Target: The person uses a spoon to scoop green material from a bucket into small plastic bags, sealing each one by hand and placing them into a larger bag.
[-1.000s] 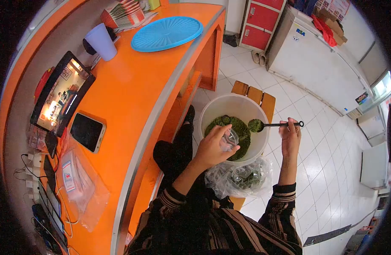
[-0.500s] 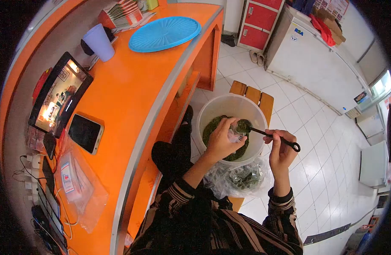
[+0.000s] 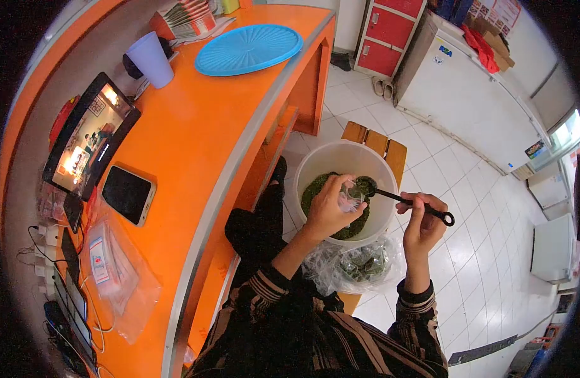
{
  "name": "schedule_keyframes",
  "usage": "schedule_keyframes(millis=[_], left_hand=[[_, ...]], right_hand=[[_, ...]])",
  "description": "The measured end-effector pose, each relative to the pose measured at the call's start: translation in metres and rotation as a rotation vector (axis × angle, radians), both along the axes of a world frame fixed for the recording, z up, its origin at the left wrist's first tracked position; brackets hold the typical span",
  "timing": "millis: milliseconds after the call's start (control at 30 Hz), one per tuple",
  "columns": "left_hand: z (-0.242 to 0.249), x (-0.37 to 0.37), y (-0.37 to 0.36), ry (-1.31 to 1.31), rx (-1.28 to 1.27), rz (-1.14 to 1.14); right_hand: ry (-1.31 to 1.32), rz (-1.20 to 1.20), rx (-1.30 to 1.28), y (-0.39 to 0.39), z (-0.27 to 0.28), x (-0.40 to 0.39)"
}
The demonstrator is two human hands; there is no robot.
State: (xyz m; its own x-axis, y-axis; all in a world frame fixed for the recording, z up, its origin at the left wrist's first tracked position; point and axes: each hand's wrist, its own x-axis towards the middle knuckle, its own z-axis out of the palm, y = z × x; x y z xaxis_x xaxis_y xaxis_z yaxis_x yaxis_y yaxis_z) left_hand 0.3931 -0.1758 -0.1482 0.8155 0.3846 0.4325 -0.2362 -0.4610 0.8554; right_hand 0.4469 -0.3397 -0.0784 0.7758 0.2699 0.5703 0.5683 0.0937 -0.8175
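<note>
My left hand [image 3: 325, 215] is closed around a small clear plastic bag [image 3: 351, 201], holding its mouth open over a white round bucket [image 3: 384, 165]. In my right hand [image 3: 423, 228] is the handle of a long black spoon [image 3: 396, 198] with a ring at its end. Its bowl, loaded with green stuff, is at the mouth of the small bag. Chopped or crumbled green stuff [image 3: 314, 191] lies in the bottom of the bucket, partly hidden by my left hand. Just below the bucket, a large clear plastic bag [image 3: 359, 263] contains green-filled packets.
A wooden bench [image 3: 396, 155] supports the bucket. Left of me runs an orange counter [image 3: 195, 145] with a phone [image 3: 127, 195], a lit screen [image 3: 91, 142], a purple cup [image 3: 150, 60], a blue lid [image 3: 249, 49] and a clear packet [image 3: 116, 268]. A white chest freezer [image 3: 463, 88] stands ahead.
My right hand and the spoon have shifted slightly right and down, with the spoon's bowl still at the small bag's mouth. My left hand has barely moved.
</note>
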Motion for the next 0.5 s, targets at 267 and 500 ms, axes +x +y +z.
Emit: schedule_keyframes(millis=[267,500], left_hand=[[-0.0016,-0.0013,0.0023,0.039,-0.011,0.007],[-0.0014,0.0001,0.0020,-0.016,0.039,0.022]], right_hand=[[0.021,-0.086,0.080,0.0014,-0.0044,0.0008],[-0.009,-0.080,0.040,0.0024,-0.0045,0.0008]])
